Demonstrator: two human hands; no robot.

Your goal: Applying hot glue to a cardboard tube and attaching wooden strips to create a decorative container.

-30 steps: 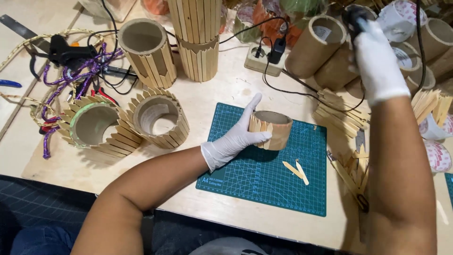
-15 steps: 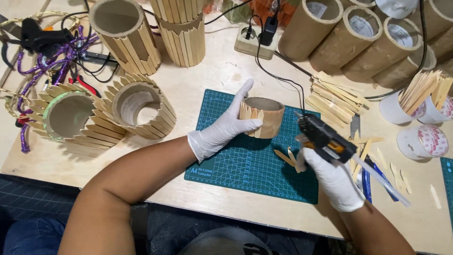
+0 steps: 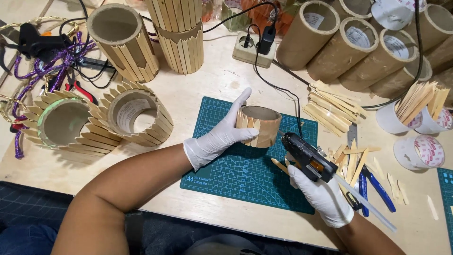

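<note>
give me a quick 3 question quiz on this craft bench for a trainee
1. True or false: the left hand rests on the short cardboard ring.
2. What does the right hand hold? A) blue pliers B) black glue gun C) tape roll
3. What lies under the ring?

Key:
1. True.
2. B, the black glue gun, nozzle towards the ring.
3. The green cutting mat.

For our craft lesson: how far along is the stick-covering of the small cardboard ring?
Done: a few sticks already stand on the ring's side. In hand: left hand steadies it, right hand holds the glue gun. Left: most of its wall is bare.
</note>
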